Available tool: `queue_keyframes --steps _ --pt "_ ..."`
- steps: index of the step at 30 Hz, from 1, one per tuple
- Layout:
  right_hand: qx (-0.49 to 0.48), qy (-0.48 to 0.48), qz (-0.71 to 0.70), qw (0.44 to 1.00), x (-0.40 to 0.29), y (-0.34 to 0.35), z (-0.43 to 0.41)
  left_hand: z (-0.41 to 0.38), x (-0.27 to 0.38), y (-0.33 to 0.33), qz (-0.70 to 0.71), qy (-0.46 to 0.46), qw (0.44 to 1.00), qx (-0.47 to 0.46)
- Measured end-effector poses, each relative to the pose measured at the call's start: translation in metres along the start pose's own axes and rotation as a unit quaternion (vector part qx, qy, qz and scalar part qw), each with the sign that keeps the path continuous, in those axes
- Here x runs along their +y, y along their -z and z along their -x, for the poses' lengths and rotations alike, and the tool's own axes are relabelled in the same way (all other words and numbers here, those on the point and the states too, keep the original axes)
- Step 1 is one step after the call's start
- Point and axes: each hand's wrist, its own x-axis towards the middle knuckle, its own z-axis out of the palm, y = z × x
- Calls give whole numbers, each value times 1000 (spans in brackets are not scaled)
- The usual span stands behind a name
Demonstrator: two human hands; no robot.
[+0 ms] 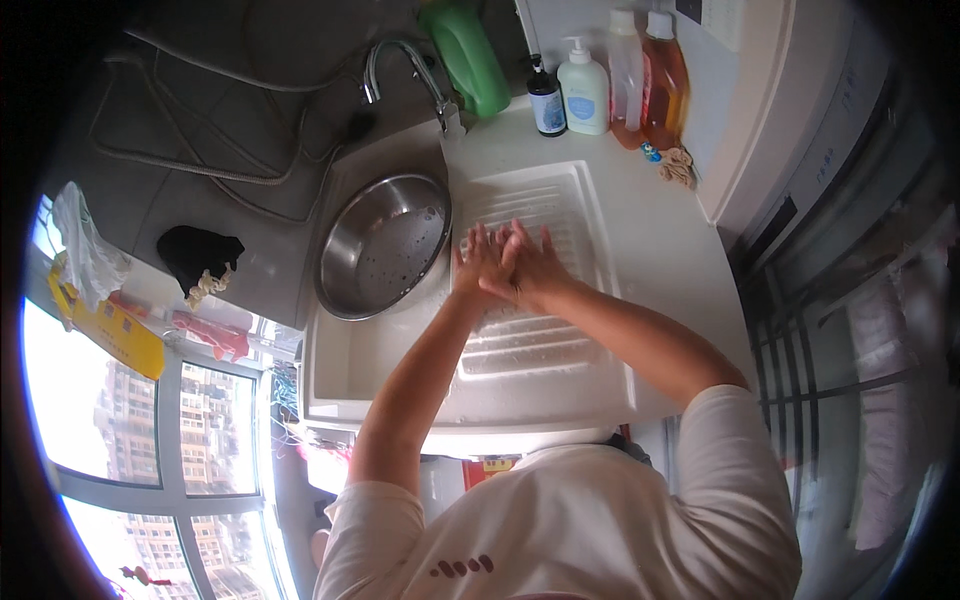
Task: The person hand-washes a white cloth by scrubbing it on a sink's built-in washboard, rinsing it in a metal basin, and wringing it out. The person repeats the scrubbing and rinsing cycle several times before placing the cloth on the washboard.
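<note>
My left hand [478, 262] and my right hand [531, 268] meet over the ribbed washboard [525, 349] of a white laundry sink. The right palm lies across the left hand, and the fingers of both are spread. I see no object in either hand. Just left of them, a round stainless steel basin [382, 247] sits tilted in the sink bowl, with drops or suds on its inside. A chrome faucet [405, 46] arches above the basin.
Behind the washboard stand a green plastic jug [469, 60], a dark pump bottle [546, 101], a pale pump bottle [585, 94] and an amber liquid bottle [666, 90]. A beige cloth [677, 166] lies at the wall. A metal hose [255, 178] loops at the left.
</note>
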Motion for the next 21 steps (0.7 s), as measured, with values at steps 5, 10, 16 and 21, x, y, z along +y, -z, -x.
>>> queue_keyframes --steps 5,10,16,21 --pt "-79 204 -11 976 -35 42 101 112 22 4 152 -116 981 17" --pt "-10 197 -81 977 -52 33 128 152 40 12 36 -123 989 67" --pt "-40 -20 -42 998 -20 -12 -11 5 -58 -82 129 -138 969 159" --pt "-49 42 -107 992 -18 6 35 45 -22 -52 141 -86 986 18"
